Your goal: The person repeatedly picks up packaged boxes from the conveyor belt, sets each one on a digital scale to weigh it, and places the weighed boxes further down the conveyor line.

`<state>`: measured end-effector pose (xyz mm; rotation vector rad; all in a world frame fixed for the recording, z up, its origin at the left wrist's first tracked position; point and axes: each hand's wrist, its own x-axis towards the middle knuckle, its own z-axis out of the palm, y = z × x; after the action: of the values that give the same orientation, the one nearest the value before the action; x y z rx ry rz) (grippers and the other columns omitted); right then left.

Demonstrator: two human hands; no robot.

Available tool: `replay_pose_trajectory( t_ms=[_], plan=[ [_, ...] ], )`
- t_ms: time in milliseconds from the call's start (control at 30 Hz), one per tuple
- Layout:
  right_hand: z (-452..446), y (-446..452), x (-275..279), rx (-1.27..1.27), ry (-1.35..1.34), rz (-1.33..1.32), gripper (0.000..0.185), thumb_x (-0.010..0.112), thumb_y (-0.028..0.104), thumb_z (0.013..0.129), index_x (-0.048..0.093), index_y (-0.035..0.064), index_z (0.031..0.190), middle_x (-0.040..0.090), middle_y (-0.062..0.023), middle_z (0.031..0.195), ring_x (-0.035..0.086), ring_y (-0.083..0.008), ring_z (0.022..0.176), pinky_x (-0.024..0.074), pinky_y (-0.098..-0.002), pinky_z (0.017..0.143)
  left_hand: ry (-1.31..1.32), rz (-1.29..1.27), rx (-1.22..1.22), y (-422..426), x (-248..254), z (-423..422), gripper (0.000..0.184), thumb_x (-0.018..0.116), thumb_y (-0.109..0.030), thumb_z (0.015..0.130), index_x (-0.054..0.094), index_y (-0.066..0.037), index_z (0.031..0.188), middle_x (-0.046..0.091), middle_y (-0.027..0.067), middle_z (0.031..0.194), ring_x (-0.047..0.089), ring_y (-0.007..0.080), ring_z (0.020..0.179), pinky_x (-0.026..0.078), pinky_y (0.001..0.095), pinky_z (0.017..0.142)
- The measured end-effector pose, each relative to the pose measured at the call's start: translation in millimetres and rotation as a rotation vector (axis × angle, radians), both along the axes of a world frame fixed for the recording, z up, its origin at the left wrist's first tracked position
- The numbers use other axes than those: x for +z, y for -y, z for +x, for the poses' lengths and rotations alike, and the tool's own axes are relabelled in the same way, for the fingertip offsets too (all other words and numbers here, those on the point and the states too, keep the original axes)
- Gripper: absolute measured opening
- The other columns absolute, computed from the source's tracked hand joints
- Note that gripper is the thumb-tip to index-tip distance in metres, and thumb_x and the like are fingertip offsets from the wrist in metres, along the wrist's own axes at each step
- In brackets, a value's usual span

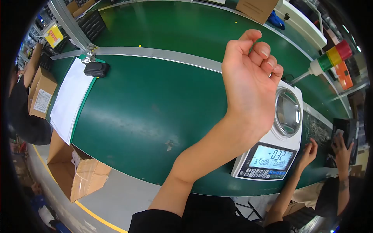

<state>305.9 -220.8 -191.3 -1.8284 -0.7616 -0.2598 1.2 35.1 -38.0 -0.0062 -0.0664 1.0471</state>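
My left hand [252,73] is raised in front of a white counting scale [268,155], palm toward me. Its fingers are loosely curled and apart, with nothing in them. The scale has a clear round cover [288,112], partly behind my hand, and a lit display [272,157] reading -0.32. Beyond the scale's right side, my right hand [309,152] is low over the green table, fingers bent and apart. It is nearest to a pile of thin, light-coloured small pieces [318,130]; I see nothing held in it.
A co-worker's hand [342,149] is at a black box [345,132] on the right. White sheets [72,99] lie on the left under a black clamp-like object [97,69]. An open carton [87,176] stands below the table edge. A signal light [330,58] rises behind the scale.
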Motion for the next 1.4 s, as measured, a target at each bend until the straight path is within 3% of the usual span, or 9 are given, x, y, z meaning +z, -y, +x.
replay_pose_trajectory(
  t_ms=[100, 167, 300, 400, 1400],
  plan=[
    [-102.3, -37.5, 76.4, 0.135, 0.126, 0.042, 0.019, 0.047, 0.007, 0.089, 0.058, 0.0023, 0.104, 0.048, 0.0007, 0.075, 0.041, -0.0041, 0.064, 0.0302, -0.0172, 0.052, -0.053, -0.010, -0.001, 1.4, -0.9, 6.0, 0.017, 0.045, -0.022, 0.081, 0.046, -0.011, 0.094, 0.044, -0.0022, 0.071, 0.038, 0.0087, 0.062, 0.033, 0.0236, 0.061],
    [-157.8, -53.7, 97.2, 0.352, 0.447, 0.071, 0.021, 0.050, 0.010, 0.086, 0.061, 0.0046, 0.103, 0.047, -0.0010, 0.071, 0.041, -0.0090, 0.060, 0.0340, -0.0209, 0.053, -0.072, -0.011, -0.053, 5.1, -4.3, 13.0, 0.014, 0.045, -0.019, 0.081, 0.046, -0.011, 0.093, 0.044, -0.0026, 0.069, 0.039, 0.0090, 0.062, 0.034, 0.0237, 0.061],
    [-222.2, -88.7, 144.5, 0.892, 0.858, -0.300, 0.045, 0.062, 0.009, 0.058, 0.067, 0.0117, 0.102, 0.044, -0.0032, 0.073, 0.040, -0.0149, 0.055, 0.0346, -0.0267, 0.048, -0.121, -0.016, -0.140, 18.2, -7.2, 28.4, 0.011, 0.046, -0.015, 0.081, 0.046, -0.011, 0.092, 0.042, -0.0031, 0.068, 0.039, 0.0097, 0.061, 0.034, 0.0243, 0.060],
    [-233.9, -103.6, 142.0, 0.863, 0.888, -0.341, 0.058, 0.060, 0.010, 0.048, 0.067, 0.0115, 0.106, 0.043, -0.0026, 0.071, 0.039, -0.0147, 0.053, 0.0325, -0.0266, 0.045, -0.170, 0.001, -0.133, 21.1, -8.6, 30.7, 0.012, 0.046, -0.017, 0.081, 0.046, -0.011, 0.091, 0.041, -0.0027, 0.068, 0.037, 0.0098, 0.061, 0.033, 0.0242, 0.059],
    [-235.7, -90.4, 147.2, 0.903, 0.808, -0.393, 0.052, 0.059, 0.005, 0.049, 0.067, 0.0081, 0.100, 0.052, -0.0052, 0.079, 0.049, -0.0177, 0.060, 0.0397, -0.0281, 0.048, -0.152, 0.068, -0.141, 24.0, -8.7, 31.7, 0.014, 0.046, -0.020, 0.081, 0.046, -0.012, 0.093, 0.042, -0.0024, 0.071, 0.037, 0.0091, 0.060, 0.033, 0.0240, 0.059]
  ],
)
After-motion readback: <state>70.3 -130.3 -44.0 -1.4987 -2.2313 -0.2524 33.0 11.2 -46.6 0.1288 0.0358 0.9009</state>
